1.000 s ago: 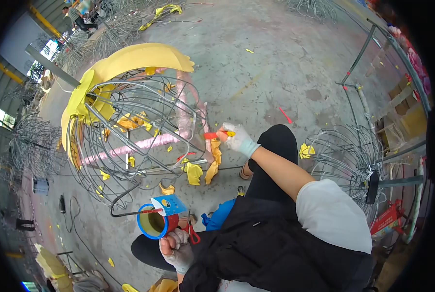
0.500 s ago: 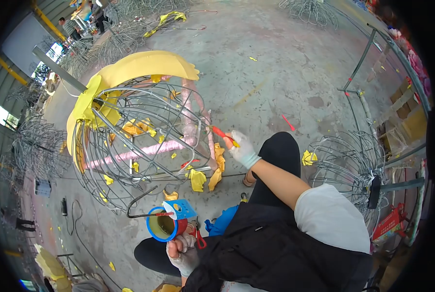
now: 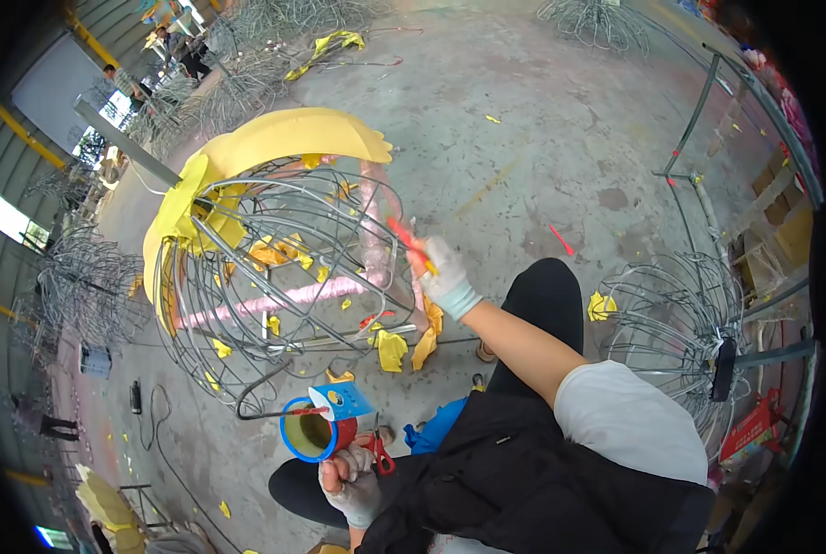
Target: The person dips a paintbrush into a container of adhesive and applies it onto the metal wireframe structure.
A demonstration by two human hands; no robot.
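Observation:
My left hand (image 3: 351,487), in a pale glove with bare fingertips, grips a red cup (image 3: 344,432) with a blue rim and murky liquid inside. A blue card (image 3: 345,400) and a bent dark rod (image 3: 258,388) are at the cup's rim. Gloved too, my right hand (image 3: 450,282) is closed round a brush (image 3: 413,246) with a red and yellow handle. Its tip reaches the near right wires of a domed wire frame (image 3: 288,208). Yellow fabric (image 3: 293,129) covers the frame's far edge. Red-handled scissors (image 3: 381,454) hang or lie beside my left hand; which, I cannot tell.
Yellow scraps (image 3: 391,351) litter the concrete floor. A pink-wrapped bar (image 3: 283,297) runs under the frame. Another wire frame (image 3: 671,328) stands at right, beside a metal stand (image 3: 690,120). More wire frames (image 3: 85,282) are at left. People (image 3: 122,81) are in the far left background.
My right hand and the brush have moved slightly up and left along the wires. The whole view has shifted a little. My left hand still holds the cup.

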